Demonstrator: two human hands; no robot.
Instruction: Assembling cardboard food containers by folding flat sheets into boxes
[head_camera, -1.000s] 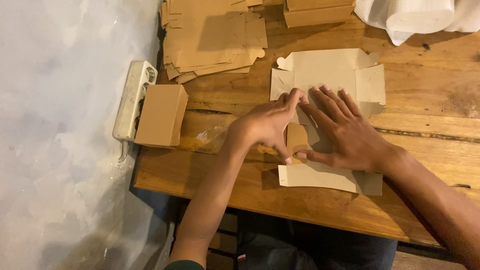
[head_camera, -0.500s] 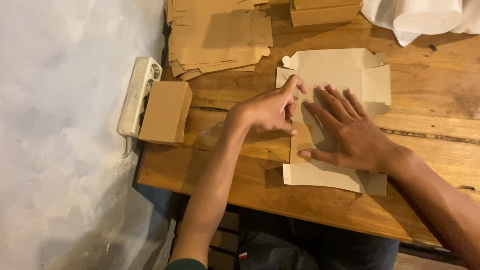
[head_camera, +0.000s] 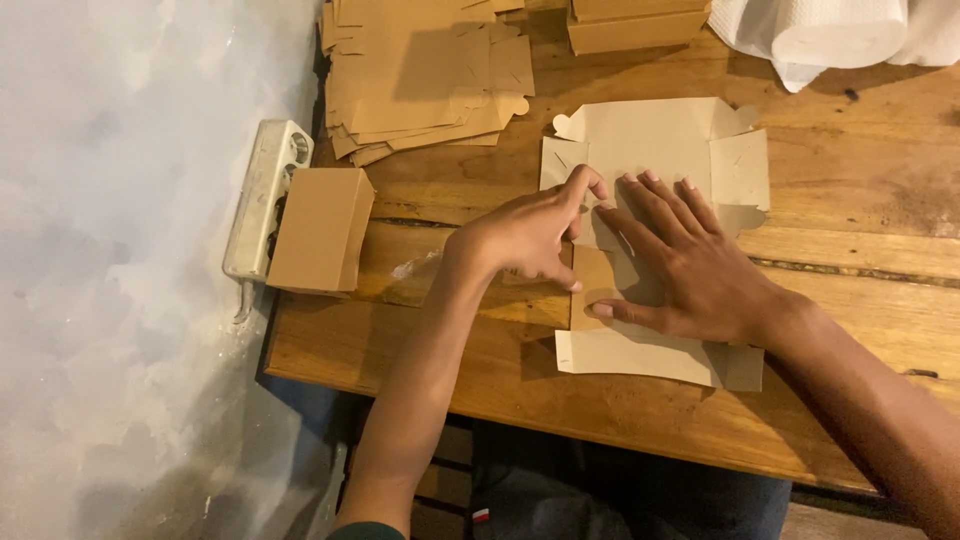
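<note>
- Now the left hand (head_camera: 525, 238) pinches the near left flap of the flat box blank (head_camera: 655, 140) between thumb and curled fingers and lifts it off the sheet; the grip is nearly closed on that flap alone.
- A second ago this hand lay spread over the blank beside the other; half a second ago it had drawn back to the flap's edge, and by now the flap stands partly raised, showing its darker brown inner face.
- Beside it, the right hand (head_camera: 690, 270) has hardly moved: it lies flat, palm down, fingers spread and thumb stretched left, pressing the middle panel onto the table. It grasps nothing; it only pins the sheet.
- That split of work, one hand anchoring and one raising, reads to me as a crease being started along the left side, with the rest of the blank still unfolded.
- The blank lies on the wooden table (head_camera: 850, 200), its far end with rounded tabs towards the back, its near end close to the table's front edge.
- Further out, a finished brown box (head_camera: 320, 228) sits to the left, touching a white power strip (head_camera: 265, 195) at the table's edge.
- Behind it spreads a stack of unfolded brown blanks (head_camera: 420, 70), with more folded boxes (head_camera: 635, 25) and white paper rolls (head_camera: 830, 35) along the back.
</note>
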